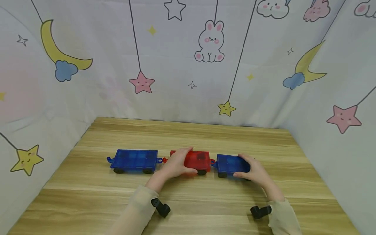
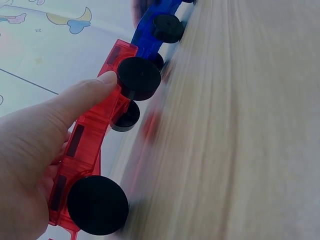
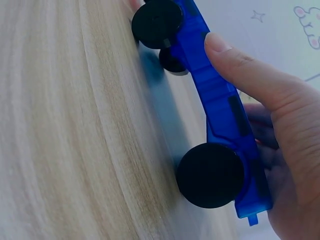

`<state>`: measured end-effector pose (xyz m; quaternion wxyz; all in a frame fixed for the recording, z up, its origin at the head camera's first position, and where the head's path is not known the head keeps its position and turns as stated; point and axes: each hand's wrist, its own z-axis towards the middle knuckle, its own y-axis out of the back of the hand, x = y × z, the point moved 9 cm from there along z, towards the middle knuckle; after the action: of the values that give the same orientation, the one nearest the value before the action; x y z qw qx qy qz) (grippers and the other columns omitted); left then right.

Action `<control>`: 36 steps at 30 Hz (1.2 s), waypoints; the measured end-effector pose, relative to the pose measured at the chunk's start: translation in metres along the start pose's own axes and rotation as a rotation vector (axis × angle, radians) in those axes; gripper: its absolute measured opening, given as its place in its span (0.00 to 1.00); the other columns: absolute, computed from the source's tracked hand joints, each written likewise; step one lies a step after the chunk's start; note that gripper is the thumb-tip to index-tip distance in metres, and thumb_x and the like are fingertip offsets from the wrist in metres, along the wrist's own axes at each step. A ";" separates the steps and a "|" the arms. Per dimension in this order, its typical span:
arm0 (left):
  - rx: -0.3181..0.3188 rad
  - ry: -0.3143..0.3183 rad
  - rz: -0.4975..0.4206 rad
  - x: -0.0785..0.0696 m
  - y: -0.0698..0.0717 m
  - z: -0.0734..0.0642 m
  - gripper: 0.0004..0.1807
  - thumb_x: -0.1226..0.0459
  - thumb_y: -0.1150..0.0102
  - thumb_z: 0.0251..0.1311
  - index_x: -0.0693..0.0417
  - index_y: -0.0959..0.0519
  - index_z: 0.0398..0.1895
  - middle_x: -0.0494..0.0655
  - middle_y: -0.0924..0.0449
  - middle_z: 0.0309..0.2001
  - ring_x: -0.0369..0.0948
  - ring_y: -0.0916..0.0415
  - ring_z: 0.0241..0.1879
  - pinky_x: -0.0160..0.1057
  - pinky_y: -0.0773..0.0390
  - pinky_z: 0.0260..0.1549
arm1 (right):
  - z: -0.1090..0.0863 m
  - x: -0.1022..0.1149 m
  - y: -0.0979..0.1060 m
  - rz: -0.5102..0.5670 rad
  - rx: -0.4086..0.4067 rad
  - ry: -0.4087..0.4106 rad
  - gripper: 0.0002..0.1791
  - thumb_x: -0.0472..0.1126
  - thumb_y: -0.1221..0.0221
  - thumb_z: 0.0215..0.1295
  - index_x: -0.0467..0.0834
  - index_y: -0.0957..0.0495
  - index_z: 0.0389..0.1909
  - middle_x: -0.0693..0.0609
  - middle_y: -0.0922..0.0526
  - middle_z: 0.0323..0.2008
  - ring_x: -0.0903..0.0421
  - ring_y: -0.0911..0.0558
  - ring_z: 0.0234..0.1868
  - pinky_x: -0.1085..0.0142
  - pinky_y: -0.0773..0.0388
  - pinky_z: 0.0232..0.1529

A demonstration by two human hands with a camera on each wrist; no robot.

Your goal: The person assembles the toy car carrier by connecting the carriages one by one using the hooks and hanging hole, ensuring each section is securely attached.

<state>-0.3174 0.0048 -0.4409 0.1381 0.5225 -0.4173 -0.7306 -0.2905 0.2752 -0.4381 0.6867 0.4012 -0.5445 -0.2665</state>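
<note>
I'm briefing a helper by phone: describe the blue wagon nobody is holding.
Find the wooden table, then the red wagon gripped by the person's left hand. Just left of that stands the left-end blue wagon. Unlike the red wagon, it is blue; unlike the right-end blue wagon, no hand holds it.

White cartoon-printed cloth (image 1: 176, 101) hangs behind and beside a wood-grain tabletop (image 1: 205, 205).
</note>
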 end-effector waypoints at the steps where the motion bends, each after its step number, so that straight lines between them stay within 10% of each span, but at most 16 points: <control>1: 0.001 -0.001 0.003 0.000 0.000 0.000 0.51 0.50 0.24 0.47 0.58 0.38 0.73 0.55 0.32 0.69 0.54 0.36 0.68 0.56 0.33 0.66 | 0.000 0.000 0.000 -0.001 0.000 0.001 0.49 0.53 0.28 0.52 0.33 0.36 0.69 0.29 0.33 0.67 0.28 0.36 0.67 0.34 0.37 0.63; 36: 0.027 -0.034 0.094 -0.006 -0.002 0.001 0.52 0.49 0.24 0.47 0.59 0.39 0.73 0.56 0.32 0.69 0.54 0.36 0.69 0.54 0.35 0.67 | 0.002 0.004 0.003 -0.036 0.024 0.006 0.50 0.52 0.27 0.51 0.30 0.37 0.68 0.28 0.33 0.66 0.27 0.35 0.66 0.35 0.36 0.62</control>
<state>-0.3157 0.0099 -0.4384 0.1582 0.4918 -0.4532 -0.7264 -0.2917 0.2727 -0.4335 0.6785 0.4198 -0.5384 -0.2711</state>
